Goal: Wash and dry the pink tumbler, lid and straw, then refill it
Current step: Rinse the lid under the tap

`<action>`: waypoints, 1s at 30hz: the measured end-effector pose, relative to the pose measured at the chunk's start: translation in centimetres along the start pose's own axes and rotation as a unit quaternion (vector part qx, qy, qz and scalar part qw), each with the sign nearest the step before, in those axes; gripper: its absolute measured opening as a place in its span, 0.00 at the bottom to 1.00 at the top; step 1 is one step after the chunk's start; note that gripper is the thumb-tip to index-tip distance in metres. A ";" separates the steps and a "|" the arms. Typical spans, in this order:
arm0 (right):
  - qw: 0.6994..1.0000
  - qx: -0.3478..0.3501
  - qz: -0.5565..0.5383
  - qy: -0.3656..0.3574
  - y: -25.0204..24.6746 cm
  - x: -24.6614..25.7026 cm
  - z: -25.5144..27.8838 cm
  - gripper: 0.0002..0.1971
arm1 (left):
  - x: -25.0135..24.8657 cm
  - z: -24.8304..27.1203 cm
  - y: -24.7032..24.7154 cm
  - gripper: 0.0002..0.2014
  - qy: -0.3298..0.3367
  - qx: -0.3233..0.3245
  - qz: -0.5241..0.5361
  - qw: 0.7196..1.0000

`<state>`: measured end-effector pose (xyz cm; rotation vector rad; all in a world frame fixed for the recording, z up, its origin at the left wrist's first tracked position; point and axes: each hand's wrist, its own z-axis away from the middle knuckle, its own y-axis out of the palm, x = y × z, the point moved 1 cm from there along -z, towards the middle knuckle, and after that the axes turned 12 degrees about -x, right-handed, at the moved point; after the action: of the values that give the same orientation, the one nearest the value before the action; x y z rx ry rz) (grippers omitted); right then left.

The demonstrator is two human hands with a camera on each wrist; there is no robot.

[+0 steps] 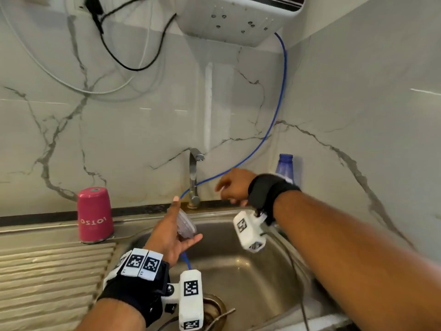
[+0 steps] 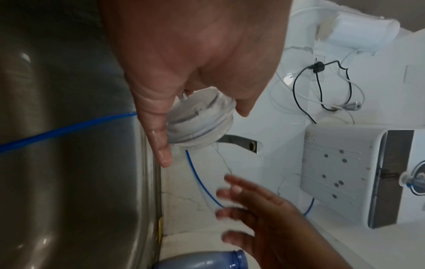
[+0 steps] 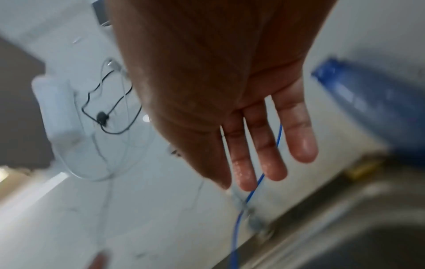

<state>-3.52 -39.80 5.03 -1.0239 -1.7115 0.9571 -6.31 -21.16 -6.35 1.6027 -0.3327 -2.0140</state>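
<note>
Over the sink (image 1: 274, 278), left hand (image 1: 167, 235) clamps the lid (image 1: 186, 225); right hand (image 1: 235, 187), fingers apart, nears the tap (image 1: 194, 177).

Pink, blue and steel around my sink

My pink tumbler (image 1: 95, 215) has white lettering; the lid (image 2: 200, 120) is clear-grey, the hose (image 1: 274, 120) blue, the bottle (image 1: 286, 168) blue-tinted, the wall (image 1: 119, 130) white marble veined grey.

Steel sink counter (image 1: 47, 266): pink tumbler (image 1: 95, 215) upside down on drainboard; blue bottle (image 1: 285, 168) at back.
</note>
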 end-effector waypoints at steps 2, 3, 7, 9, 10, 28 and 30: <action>0.988 0.086 -0.110 -0.063 4.3 2.7 0.6 0.25 | -0.2 -0.8 -0.2 0.30 0.026 0.011 -0.027 0.999; 0.980 0.106 -0.146 -0.086 6.7 3.3 0.8 0.26 | -0.2 -1.0 -0.2 0.34 0.038 0.017 -0.040 0.998; 0.928 0.095 -0.359 -0.030 13.2 3.4 0.7 0.15 | 0.2 -3.0 -0.7 0.39 0.091 -0.043 -0.074 0.992; 0.894 0.070 -0.442 0.027 14.4 2.7 0.7 0.11 | 0.5 -3.1 -0.9 0.33 0.108 -0.028 -0.119 0.987; 0.871 0.051 -0.484 0.065 14.8 2.1 0.5 0.10 | 0.7 -2.9 -0.9 0.29 0.117 -0.010 -0.148 0.982; 0.681 -0.087 -0.634 0.356 19.5 -5.8 -3.3 0.11 | -2.0 -12.4 7.0 0.45 0.426 0.029 -0.807 0.407; 0.675 -0.076 -0.644 0.352 19.6 -5.6 -3.4 0.12 | -1.8 -13.1 7.5 0.45 0.413 0.020 -0.847 0.334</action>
<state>5.56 -37.37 -13.37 -0.0088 -1.3155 -0.4914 8.41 -24.51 -4.53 2.9972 2.7172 -1.1190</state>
